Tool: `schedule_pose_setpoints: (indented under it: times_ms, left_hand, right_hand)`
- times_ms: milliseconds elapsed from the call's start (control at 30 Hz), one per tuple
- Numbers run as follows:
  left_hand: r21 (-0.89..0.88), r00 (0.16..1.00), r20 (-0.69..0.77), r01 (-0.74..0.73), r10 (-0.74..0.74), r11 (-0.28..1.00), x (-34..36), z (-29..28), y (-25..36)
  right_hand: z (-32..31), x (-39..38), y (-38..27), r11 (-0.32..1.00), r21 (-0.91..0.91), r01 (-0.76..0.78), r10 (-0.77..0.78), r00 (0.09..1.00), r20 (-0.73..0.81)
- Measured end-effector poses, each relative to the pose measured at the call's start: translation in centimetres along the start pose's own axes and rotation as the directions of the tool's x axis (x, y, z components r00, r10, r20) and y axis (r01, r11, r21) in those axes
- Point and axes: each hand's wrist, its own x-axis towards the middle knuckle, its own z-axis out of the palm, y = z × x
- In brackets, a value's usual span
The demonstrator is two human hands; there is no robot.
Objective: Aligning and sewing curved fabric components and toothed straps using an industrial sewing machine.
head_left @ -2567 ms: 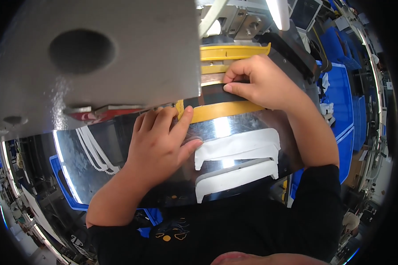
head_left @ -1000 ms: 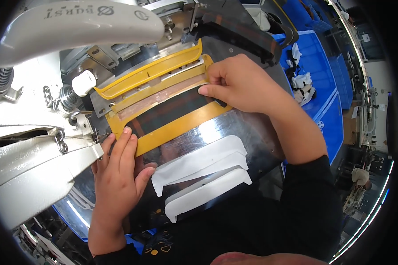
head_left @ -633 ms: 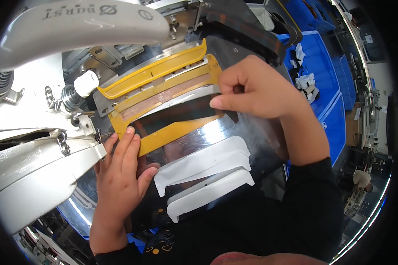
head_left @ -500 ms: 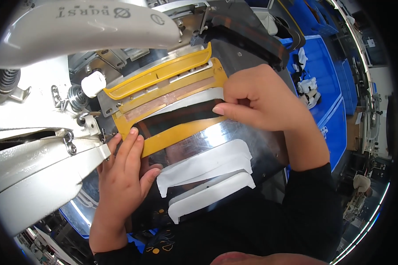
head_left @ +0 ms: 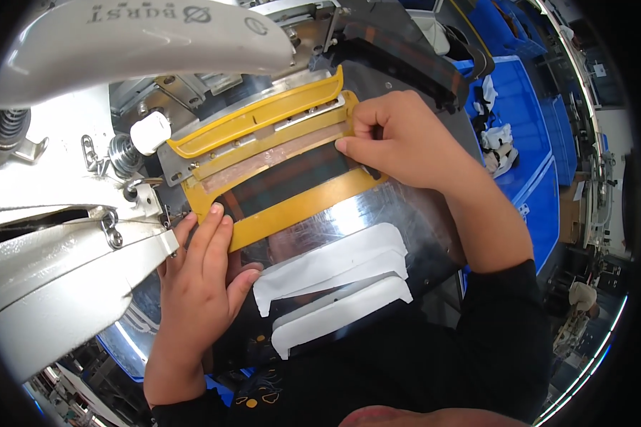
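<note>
A dark plaid fabric strip [head_left: 285,183] lies in the recess of a yellow sewing template [head_left: 306,211]. My left hand [head_left: 203,277] has its fingers stretched out, the fingertips resting on the strip's left end and the template's edge. With thumb and curled fingers, my right hand [head_left: 402,135] pinches the strip's right end at the far right corner of the template; the pinched edge itself is hidden by the fingers. Behind the strip stands the template's raised yellow bar [head_left: 256,114]. Nearer to me, white curved collar-shaped pieces [head_left: 335,263] lie on the shiny metal plate [head_left: 349,217].
A white sewing machine [head_left: 57,192] fills the left side, its arm [head_left: 157,43] reaching over the far left. A round white knob [head_left: 150,134] sits close to the template's left end. Further right are more plaid fabric [head_left: 406,53] and blue bins [head_left: 523,128] with cloth scraps.
My right hand has moved away from me and slightly left, drawing the strip's far edge over. The pale layer that showed behind the strip is now covered. My left hand stays put.
</note>
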Motion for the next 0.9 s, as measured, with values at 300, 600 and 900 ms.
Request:
schedule_pose_setpoints:
  times_ms: [300,600,900]
  left_hand:
    - [0.000,1.000,-0.005,0.004,-0.004,1.000,0.0,0.1,0.0]
    - [0.005,1.000,-0.002,0.007,-0.007,1.000,0.0,0.0,0.2]
    - [0.014,1.000,0.019,0.019,-0.019,1.000,-0.2,0.1,0.0]
  right_hand:
    - [0.7,0.1,-0.4,0.974,-0.217,0.073,-0.090,0.993,-0.071]
    - [0.7,-0.2,-0.8,0.932,-0.360,0.036,-0.060,0.997,-0.056]
    - [-2.4,-1.6,0.4,0.880,-0.391,0.269,-0.253,0.963,0.093]
